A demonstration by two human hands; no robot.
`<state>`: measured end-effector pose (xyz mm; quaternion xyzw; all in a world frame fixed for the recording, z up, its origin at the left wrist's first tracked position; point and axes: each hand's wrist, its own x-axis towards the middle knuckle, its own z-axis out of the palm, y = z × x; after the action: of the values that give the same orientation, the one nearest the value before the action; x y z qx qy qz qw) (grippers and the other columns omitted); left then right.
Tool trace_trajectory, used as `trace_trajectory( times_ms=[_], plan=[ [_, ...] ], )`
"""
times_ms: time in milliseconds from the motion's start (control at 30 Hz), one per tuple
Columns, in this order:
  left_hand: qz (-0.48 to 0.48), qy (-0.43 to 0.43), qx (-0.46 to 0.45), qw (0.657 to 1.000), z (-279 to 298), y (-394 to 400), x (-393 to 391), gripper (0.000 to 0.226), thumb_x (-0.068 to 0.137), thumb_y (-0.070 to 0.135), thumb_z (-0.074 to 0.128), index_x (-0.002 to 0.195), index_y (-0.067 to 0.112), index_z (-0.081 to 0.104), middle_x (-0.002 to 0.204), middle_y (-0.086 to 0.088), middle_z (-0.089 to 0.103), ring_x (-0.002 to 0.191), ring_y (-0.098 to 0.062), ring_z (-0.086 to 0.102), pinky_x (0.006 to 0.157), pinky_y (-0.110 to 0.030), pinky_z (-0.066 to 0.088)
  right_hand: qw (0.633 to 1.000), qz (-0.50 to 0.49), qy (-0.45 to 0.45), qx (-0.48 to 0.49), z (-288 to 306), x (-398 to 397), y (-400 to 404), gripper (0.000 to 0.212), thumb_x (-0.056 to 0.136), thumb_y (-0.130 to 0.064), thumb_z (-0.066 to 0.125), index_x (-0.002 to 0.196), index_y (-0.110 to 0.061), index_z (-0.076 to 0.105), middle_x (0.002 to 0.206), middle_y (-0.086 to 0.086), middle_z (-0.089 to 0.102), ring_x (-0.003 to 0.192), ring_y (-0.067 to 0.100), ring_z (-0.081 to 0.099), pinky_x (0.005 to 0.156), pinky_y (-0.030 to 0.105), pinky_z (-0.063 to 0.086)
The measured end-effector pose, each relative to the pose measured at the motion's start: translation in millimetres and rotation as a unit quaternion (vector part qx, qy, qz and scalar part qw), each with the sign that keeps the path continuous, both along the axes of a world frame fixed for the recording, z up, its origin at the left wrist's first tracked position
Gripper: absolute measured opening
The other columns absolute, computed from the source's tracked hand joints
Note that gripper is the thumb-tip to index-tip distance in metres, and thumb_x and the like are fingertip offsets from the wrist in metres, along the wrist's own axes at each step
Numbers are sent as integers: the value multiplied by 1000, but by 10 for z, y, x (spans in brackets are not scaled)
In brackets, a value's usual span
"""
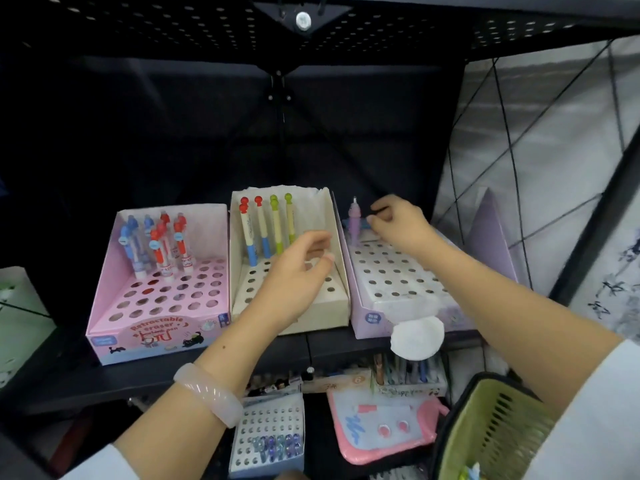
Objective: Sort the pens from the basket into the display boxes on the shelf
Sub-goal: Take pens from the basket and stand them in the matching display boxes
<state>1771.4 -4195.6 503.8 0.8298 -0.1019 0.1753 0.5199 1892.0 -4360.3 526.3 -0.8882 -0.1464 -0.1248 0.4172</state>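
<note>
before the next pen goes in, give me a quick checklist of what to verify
1. Purple box has free holes: ok, most are empty.
2. Purple pen seated upright in the back row: cannot tell, the right hand is right beside it.
3. Right hand free for the next pen: cannot tell, its fingers are curled, perhaps pinching something.
4. Left hand free: cannot tell, it hovers over the cream box, blurred.
5. Basket within reach: ok, it sits at lower right under the right arm.
</note>
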Motion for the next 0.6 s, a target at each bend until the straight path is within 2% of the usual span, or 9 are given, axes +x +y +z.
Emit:
trace_trajectory(
  times_ms=[67, 133, 267, 367, 433, 533, 567, 600],
  plan=[
    [-22, -4, -22, 999, 30, -165, -76, 27, 94, 15, 48, 114, 34, 48, 111, 20, 54, 100, 14, 48, 81, -4, 40, 999, 25, 16, 15, 31, -250, -163, 27, 92, -19, 54, 118, -11, 54, 93, 7, 67, 85, 17, 65, 77, 32, 56],
    [-52, -9, -40, 998, 20, -385, -165, 26, 94, 13, 48, 112, 32, 49, 113, 14, 56, 101, 11, 50, 80, 0, 39, 998, 49, 35, 25, 31, -541, -372, 23, 93, -16, 50, 116, -14, 54, 90, 3, 67, 81, 13, 66, 72, 27, 57],
    [-137, 8, -37, 990, -183, -899, -382, 24, 94, 15, 49, 109, 33, 50, 109, 12, 59, 103, 3, 54, 87, -10, 42, 990, 88, 98, 48, -131, -1155, -883, 16, 95, -14, 47, 104, -18, 59, 84, 1, 69, 74, 10, 68, 70, 23, 57],
    [-210, 42, -13, 977, -492, -1243, -508, 24, 93, 12, 49, 109, 29, 52, 106, 14, 58, 103, 2, 55, 86, -8, 42, 982, 79, 159, 69, -516, -1533, -1251, 14, 97, -16, 47, 93, -19, 61, 76, -1, 68, 67, 6, 67, 62, 16, 53],
    [-230, 66, 11, 971, -733, -1416, -551, 25, 93, 8, 50, 113, 21, 54, 105, 7, 59, 104, -6, 55, 89, -11, 42, 973, 55, 220, 38, -898, -1688, -1479, 15, 97, -14, 46, 92, -13, 60, 75, 2, 66, 65, 9, 64, 61, 18, 52],
    [-243, 94, 96, 961, -1090, -1591, -604, 29, 93, 11, 49, 122, 14, 54, 113, 1, 60, 111, -12, 54, 98, -24, 40, 950, 29, 307, -54, -1535, -1788, -1803, 16, 96, -9, 46, 100, 1, 59, 82, 13, 63, 69, 21, 59, 66, 28, 49],
    [-247, 96, 129, 956, -1201, -1625, -617, 31, 94, 14, 48, 124, 14, 53, 120, 0, 59, 115, -12, 53, 99, -24, 39, 939, 22, 330, -92, -1730, -1809, -1878, 18, 96, -9, 46, 100, 4, 59, 83, 15, 60, 70, 21, 56, 67, 26, 47],
    [-247, 94, 163, 951, -1305, -1652, -626, 33, 95, 16, 47, 127, 15, 52, 126, 0, 57, 118, -13, 50, 97, -21, 36, 927, 13, 352, -127, -1913, -1818, -1928, 21, 96, -8, 45, 101, 7, 59, 85, 15, 57, 70, 18, 53, 65, 18, 44]
  ],
)
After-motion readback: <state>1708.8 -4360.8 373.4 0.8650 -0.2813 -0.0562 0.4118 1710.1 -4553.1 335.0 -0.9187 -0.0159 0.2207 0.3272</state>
